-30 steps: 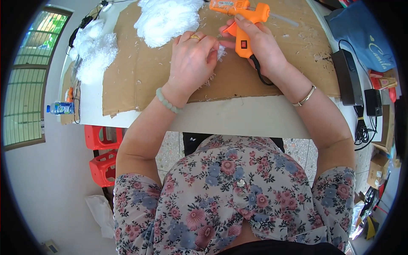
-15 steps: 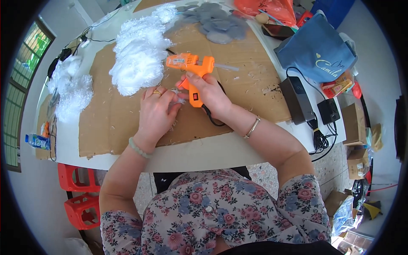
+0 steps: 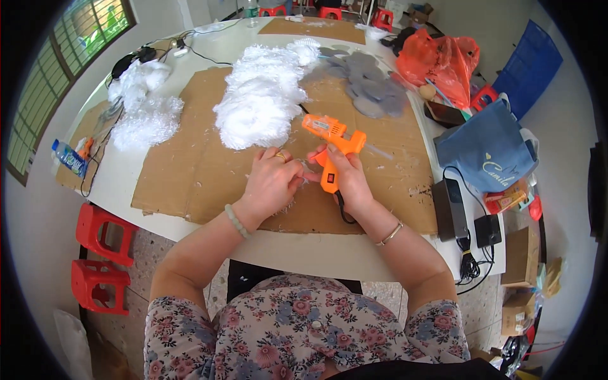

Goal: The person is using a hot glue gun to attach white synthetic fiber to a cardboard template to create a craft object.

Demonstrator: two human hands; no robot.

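An orange hot glue gun [image 3: 332,166] is gripped by its handle in my right hand [image 3: 352,183]. Its nozzle points to the far left, and a clear glue stick [image 3: 379,151] sticks out of its back end. Close beside it my left hand [image 3: 271,185] is closed, fingertips drawn together; whatever they hold is hidden. Fingers of both hands meet just left of the handle. Beyond my left hand lies a long heap of fluffy white mesh pieces [image 3: 256,104]. Past the gun, at the far right of the cardboard [image 3: 190,171], grey translucent discs [image 3: 373,85] are piled.
More white mesh [image 3: 149,130] and a plastic bottle [image 3: 68,157] sit on the table's left. At right are a blue bag [image 3: 484,149], a black power adapter [image 3: 448,209] with cables, a phone [image 3: 443,114] and a red plastic bag [image 3: 440,60]. Red stools [image 3: 104,234] stand at lower left.
The view has tilted up and shifted, showing more of the table's far end. The glue gun stays in my right hand; the pale wisp seen at my left fingertips no longer shows clearly.
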